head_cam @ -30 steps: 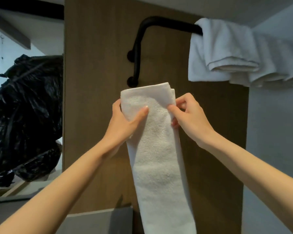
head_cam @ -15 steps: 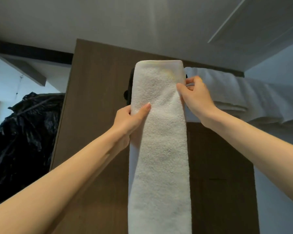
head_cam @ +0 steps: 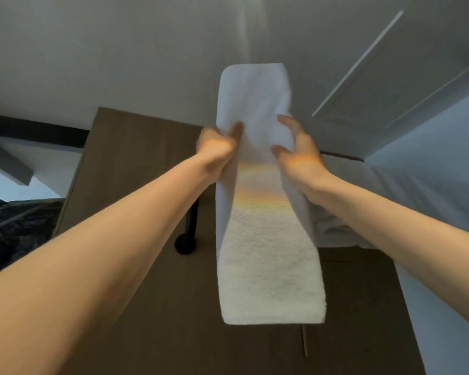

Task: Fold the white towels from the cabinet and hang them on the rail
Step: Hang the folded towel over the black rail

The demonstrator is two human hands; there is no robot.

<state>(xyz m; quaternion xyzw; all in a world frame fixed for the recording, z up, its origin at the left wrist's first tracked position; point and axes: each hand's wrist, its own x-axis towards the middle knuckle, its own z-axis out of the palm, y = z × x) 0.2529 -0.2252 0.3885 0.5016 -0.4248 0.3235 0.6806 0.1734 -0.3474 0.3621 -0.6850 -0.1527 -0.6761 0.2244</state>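
Before the panel (head_cam: 136, 169), the towel (head_cam: 268, 266) hangs lengthwise vertical, left hand (head_cam: 217, 148) pinching it, right hand (head_cam: 298, 154) splayed.

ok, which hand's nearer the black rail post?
Left. The left hand is up-right of the black rail post; the right hand sits across the folded towel, farther right.

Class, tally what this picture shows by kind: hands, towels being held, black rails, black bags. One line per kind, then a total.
Hands: 2, the left hand and right hand
Held towel: 1
Black rail: 1
Black bag: 1
Total: 5
The hanging towels at right are too blurred to count.
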